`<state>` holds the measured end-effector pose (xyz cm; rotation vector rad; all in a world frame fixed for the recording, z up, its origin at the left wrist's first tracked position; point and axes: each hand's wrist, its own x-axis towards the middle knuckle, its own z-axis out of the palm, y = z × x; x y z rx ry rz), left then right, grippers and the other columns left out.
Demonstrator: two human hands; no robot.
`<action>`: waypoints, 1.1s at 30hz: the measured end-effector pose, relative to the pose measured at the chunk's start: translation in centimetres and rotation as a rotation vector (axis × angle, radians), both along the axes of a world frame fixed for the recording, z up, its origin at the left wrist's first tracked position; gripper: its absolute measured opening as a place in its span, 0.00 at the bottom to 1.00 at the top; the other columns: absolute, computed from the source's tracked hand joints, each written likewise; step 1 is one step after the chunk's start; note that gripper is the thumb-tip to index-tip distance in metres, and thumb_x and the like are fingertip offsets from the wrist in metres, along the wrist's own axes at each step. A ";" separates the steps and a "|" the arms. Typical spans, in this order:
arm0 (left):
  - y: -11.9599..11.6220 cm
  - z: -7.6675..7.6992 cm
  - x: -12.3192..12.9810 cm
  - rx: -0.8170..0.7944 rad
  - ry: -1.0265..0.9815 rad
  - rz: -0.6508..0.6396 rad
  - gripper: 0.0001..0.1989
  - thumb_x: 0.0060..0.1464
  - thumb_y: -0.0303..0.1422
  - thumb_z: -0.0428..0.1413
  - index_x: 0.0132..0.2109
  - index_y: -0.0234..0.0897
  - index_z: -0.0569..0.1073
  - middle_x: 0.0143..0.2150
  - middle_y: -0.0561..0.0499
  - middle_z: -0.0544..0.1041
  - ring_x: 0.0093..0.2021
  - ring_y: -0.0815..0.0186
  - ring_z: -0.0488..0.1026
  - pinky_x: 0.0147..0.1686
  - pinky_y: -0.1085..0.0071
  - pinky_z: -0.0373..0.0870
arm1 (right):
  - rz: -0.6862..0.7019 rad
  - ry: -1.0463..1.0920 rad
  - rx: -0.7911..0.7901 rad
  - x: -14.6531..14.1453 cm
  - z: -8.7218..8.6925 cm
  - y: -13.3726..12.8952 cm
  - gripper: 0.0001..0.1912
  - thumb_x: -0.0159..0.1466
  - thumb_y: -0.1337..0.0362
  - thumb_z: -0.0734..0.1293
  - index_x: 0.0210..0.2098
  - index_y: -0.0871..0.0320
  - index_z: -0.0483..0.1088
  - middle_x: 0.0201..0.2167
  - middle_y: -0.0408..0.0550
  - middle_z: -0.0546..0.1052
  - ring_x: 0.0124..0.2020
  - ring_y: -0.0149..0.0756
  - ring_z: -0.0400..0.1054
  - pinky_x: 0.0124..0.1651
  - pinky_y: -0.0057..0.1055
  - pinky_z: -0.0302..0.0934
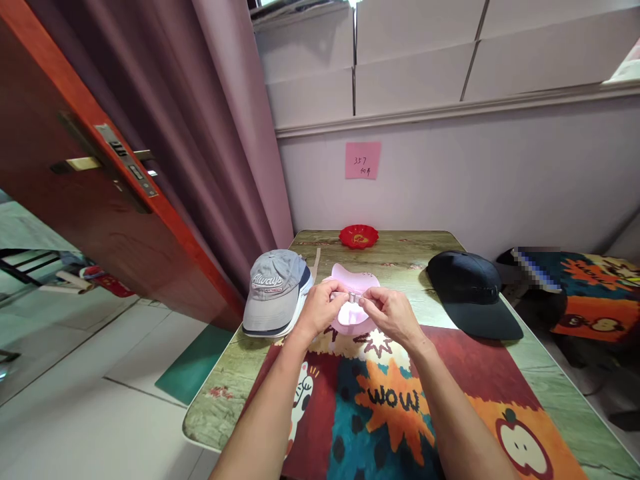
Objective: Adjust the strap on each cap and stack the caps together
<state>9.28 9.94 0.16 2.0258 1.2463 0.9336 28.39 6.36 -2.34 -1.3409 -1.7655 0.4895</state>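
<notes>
Both hands meet at a pink cap (356, 323) near the middle of the table, its inside partly showing. My left hand (323, 308) pinches the left part of the cap's strap, beside a small metallic buckle (355, 297). From the other side, my right hand (393, 313) pinches the strap's right part with thumb and forefinger. A stack of caps with a grey one (273, 290) on top stands to the left. On the right lies a black cap (470, 290), its brim toward the front.
A red scalloped dish (359, 237) sits at the table's back edge. A colourful mat (395, 413) covers the front of the wood-patterned table (215, 407). A pink note (363, 161) is on the wall. The door (125, 200) and curtain are at the left.
</notes>
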 end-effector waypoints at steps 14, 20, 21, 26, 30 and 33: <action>0.5 0.2 0.2 -0.006 0.010 -0.086 0.09 0.54 0.34 0.60 0.27 0.40 0.78 0.30 0.51 0.78 0.35 0.63 0.73 0.38 0.70 0.65 | -0.009 -0.064 0.010 -0.3 -0.3 0.2 0.15 0.68 0.56 0.65 0.27 0.55 0.76 0.22 0.42 0.76 0.23 0.33 0.66 0.30 0.29 0.51; 1.3 -0.3 0.0 -0.005 0.055 -0.046 0.07 0.53 0.35 0.61 0.28 0.40 0.79 0.31 0.50 0.79 0.34 0.63 0.73 0.36 0.70 0.65 | 0.043 0.012 -0.027 -0.4 -1.2 0.8 0.15 0.68 0.55 0.65 0.32 0.55 0.79 0.24 0.44 0.78 0.25 0.34 0.69 0.31 0.29 0.57; 1.4 -0.2 -0.1 -0.030 0.061 -0.067 0.07 0.53 0.35 0.61 0.29 0.40 0.80 0.32 0.51 0.79 0.34 0.63 0.73 0.35 0.71 0.65 | 0.068 0.052 -0.051 -0.1 -1.3 1.0 0.15 0.69 0.55 0.65 0.33 0.55 0.80 0.25 0.44 0.80 0.27 0.35 0.71 0.32 0.28 0.58; 1.5 0.7 -1.0 -0.129 0.008 -0.156 0.09 0.55 0.39 0.61 0.33 0.39 0.81 0.34 0.50 0.80 0.36 0.63 0.74 0.37 0.71 0.66 | 0.022 0.170 -0.092 1.7 -1.1 1.1 0.19 0.70 0.51 0.63 0.44 0.56 0.81 0.36 0.48 0.83 0.27 0.35 0.72 0.33 0.30 0.63; 1.3 1.3 -1.5 -0.124 0.002 -0.220 0.08 0.55 0.37 0.60 0.34 0.39 0.82 0.36 0.49 0.81 0.38 0.62 0.75 0.38 0.71 0.68 | 0.074 0.050 -0.058 1.8 -0.5 0.8 0.18 0.67 0.48 0.67 0.44 0.52 0.81 0.40 0.47 0.84 0.36 0.39 0.75 0.39 0.32 0.64; 1.3 1.3 -1.7 -0.106 0.013 -0.257 0.07 0.54 0.35 0.60 0.34 0.40 0.82 0.35 0.50 0.81 0.38 0.62 0.75 0.38 0.71 0.69 | 0.130 -0.068 0.030 0.8 -0.6 0.8 0.15 0.67 0.48 0.69 0.41 0.51 0.80 0.38 0.47 0.83 0.41 0.41 0.75 0.45 0.35 0.63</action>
